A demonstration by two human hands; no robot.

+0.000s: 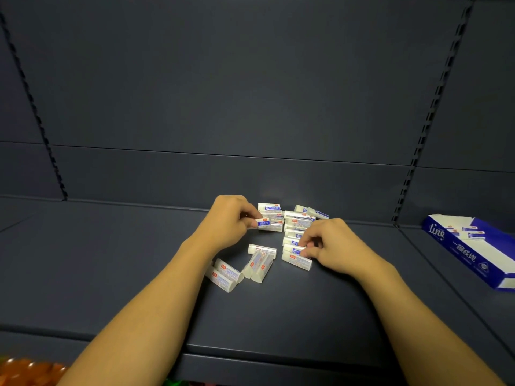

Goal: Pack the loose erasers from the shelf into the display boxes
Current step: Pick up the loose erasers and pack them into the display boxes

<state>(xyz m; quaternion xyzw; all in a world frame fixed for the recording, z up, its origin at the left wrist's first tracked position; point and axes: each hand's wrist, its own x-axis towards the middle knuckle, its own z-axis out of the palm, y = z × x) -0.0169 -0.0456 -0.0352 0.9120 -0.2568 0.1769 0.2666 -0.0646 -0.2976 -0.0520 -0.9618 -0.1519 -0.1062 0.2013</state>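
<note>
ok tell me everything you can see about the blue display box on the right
The display box looks like printed cardboard, blue with a white panel and white lettering including "line". It is long and shallow, lies flat on the dark shelf at the right, angled toward the picture's right edge, which cuts off its near end. Its top is open, a white flap standing at the far end. A few white, blue-labelled erasers lie inside near that end. Neither hand touches it.

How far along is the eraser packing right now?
Early. Done: the blue display box at right holds a few erasers. In hand: the left hand pinches one eraser; the right hand grips another in the pile. Left: most loose erasers lie on the shelf.
</note>
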